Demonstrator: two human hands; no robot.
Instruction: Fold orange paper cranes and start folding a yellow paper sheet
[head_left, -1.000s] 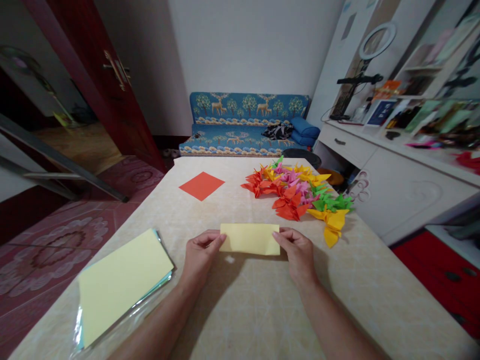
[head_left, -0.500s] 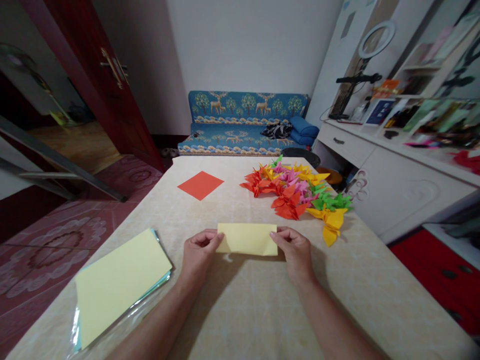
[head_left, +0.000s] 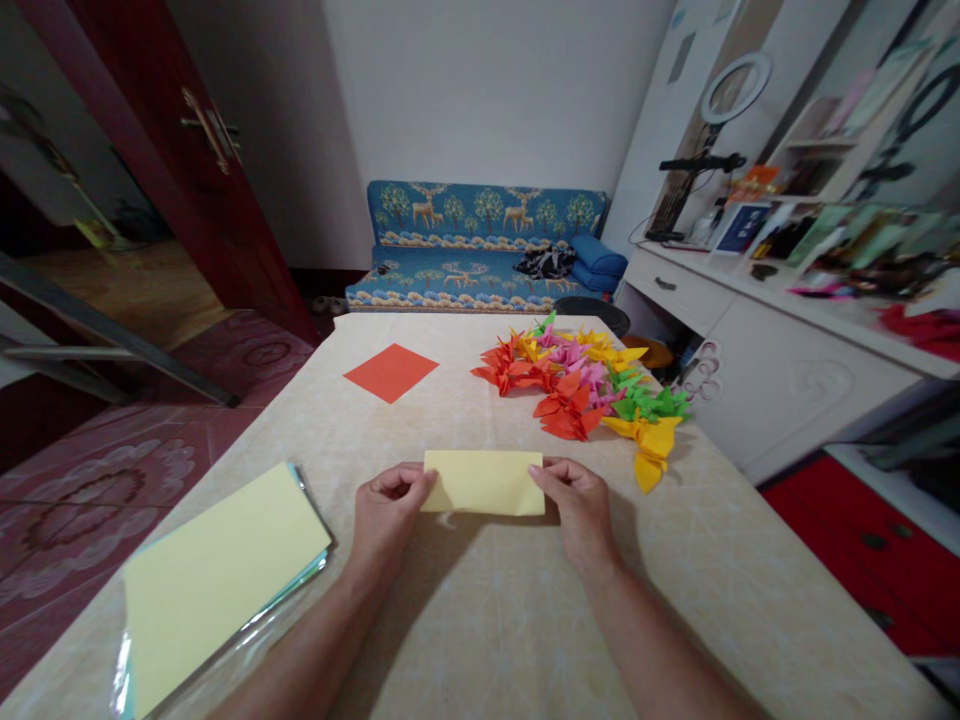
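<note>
Matt paper strip (head_left: 484, 483), glossy wooden door (head_left: 150, 130), patterned cloth sofa (head_left: 480, 270), smooth tabletop (head_left: 495, 630)

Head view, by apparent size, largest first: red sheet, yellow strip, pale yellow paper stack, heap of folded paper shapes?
1. Pale yellow paper stack
2. Heap of folded paper shapes
3. Yellow strip
4. Red sheet

The red sheet lies farther from the camera than the yellow strip, so their true order is unsure.

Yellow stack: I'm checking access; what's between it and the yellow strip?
In the head view, the left hand lies there, pinching the yellow strip by its left end.
</note>
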